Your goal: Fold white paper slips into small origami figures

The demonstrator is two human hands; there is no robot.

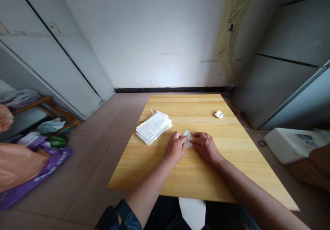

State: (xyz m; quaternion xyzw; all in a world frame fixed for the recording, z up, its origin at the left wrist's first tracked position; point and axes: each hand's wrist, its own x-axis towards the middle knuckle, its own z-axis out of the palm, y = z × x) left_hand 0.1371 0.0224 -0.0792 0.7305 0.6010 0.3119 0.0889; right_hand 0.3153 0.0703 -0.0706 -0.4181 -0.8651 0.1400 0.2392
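On the wooden table (206,175) lies a small piece of printed paper (188,139), folded to a point at its far end. My left hand (176,145) holds its left edge, thumb and fingers bunched together. From the other side my right hand (206,145) presses the paper's right edge with bent fingers. Part of the paper is hidden under my fingertips. To the left of my hands sits a loose stack of printed sheets (153,127). A small white folded paper piece (220,114) rests near the far right of the table.
A white wall stands behind the table. A grey cabinet (281,65) and a white box (286,145) are to the right. On the left floor lie a purple bag (48,171) and a watermelon (57,141) beside a low wooden rack (62,113).
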